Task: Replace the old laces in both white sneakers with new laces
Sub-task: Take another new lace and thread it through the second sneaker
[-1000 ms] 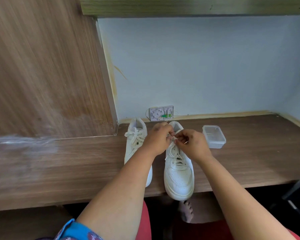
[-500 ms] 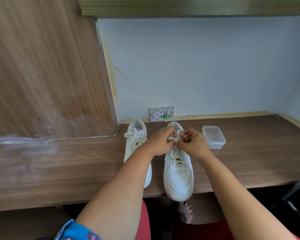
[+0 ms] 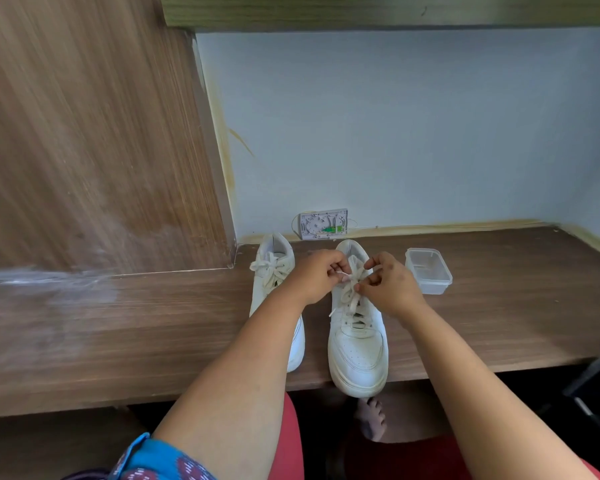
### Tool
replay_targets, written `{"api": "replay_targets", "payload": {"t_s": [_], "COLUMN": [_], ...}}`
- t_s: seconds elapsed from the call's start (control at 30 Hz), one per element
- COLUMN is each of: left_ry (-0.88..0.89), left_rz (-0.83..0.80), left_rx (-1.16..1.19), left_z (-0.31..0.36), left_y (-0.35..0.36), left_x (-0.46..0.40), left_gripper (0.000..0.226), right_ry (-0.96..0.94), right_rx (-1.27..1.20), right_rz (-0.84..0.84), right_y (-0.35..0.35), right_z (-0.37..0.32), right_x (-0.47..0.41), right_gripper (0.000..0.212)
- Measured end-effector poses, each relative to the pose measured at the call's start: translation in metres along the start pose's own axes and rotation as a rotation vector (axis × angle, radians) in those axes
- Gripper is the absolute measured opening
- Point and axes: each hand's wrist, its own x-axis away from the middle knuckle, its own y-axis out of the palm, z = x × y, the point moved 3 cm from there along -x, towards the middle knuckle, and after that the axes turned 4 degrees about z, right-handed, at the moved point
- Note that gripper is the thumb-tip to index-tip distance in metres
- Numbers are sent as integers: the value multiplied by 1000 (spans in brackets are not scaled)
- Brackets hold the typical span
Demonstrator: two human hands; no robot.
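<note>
Two white sneakers stand side by side on the wooden desk (image 3: 499,323), toes toward me. The left sneaker (image 3: 274,271) has its lace tied in a bow and is partly hidden by my left forearm. The right sneaker (image 3: 357,348) hangs its toe over the desk's front edge. My left hand (image 3: 317,275) pinches a strand of the white lace (image 3: 352,289) at the top of the right sneaker. My right hand (image 3: 388,285) pinches the lace from the other side, fingers curled. One loose lace end trails down the shoe's left side.
A clear plastic container (image 3: 428,270), empty, sits just right of the right sneaker. A small white wall box (image 3: 323,224) with a green part is at the back wall. A wooden side panel (image 3: 84,150) rises at the left. A bare foot (image 3: 371,420) shows below the desk.
Both hands have drawn slightly apart over the right sneaker's top, and the lace between them has loosened, with a loose end now hanging down the shoe's left side.
</note>
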Motion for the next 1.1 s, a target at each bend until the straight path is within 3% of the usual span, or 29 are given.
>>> {"api": "replay_targets", "payload": {"t_s": [0.2, 0.33, 0.5, 0.6, 0.87, 1.03, 1.07, 1.1], "left_ry": [-16, -5, -3, 28, -4, -37, -62, -125], "left_rz": [-33, 47, 12, -25, 60, 142, 173, 216], "left_rx": [-6, -52, -190, -277, -251, -222, -227, -263], "left_z": [-1, 0, 7, 13, 8, 8, 7, 2], "left_y": [-2, -6, 4, 9, 10, 9, 3, -6], "left_x": [-1, -2, -7, -10, -6, -4, -2, 0], "left_gripper": [11, 13, 12, 12, 12, 11, 21, 39], "right_ry": [-73, -77, -90, -73, -142, -116, -91, -36], "right_rx": [214, 314, 274, 283, 433, 344, 301, 275], "right_rz": [-51, -49, -38, -28, -83, -63, -26, -15], "right_y": [2, 3, 2, 4, 8, 5, 6, 5], "right_z": [-3, -5, -2, -2, -6, 0, 3, 4], "right_x": [-2, -3, -2, -1, -2, -2, 2, 6], "right_gripper": [32, 32, 16, 20, 27, 25, 27, 51]}}
